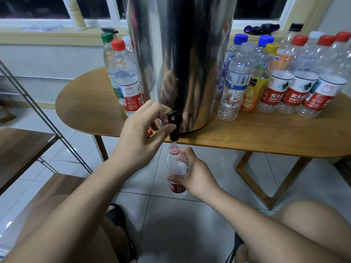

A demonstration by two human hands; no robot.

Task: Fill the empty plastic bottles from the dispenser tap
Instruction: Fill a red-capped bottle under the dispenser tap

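Observation:
A tall steel dispenser (pixel 182 59) stands on the wooden table (pixel 266 133), its black tap (pixel 175 125) jutting over the front edge. My left hand (pixel 141 135) pinches the tap lever between thumb and fingers. Below the spout, my right hand (pixel 193 174) grips an uncapped clear bottle with a red label (pixel 175 164), held upright with its mouth right under the tap. A thin stream of water runs into the neck.
Several capped bottles (pixel 284 80) crowd the table to the right of the dispenser, and a few more bottles (pixel 125 76) stand to its left. A metal rack (pixel 47 118) with wooden shelves is on the left. Tiled floor and my knees lie below.

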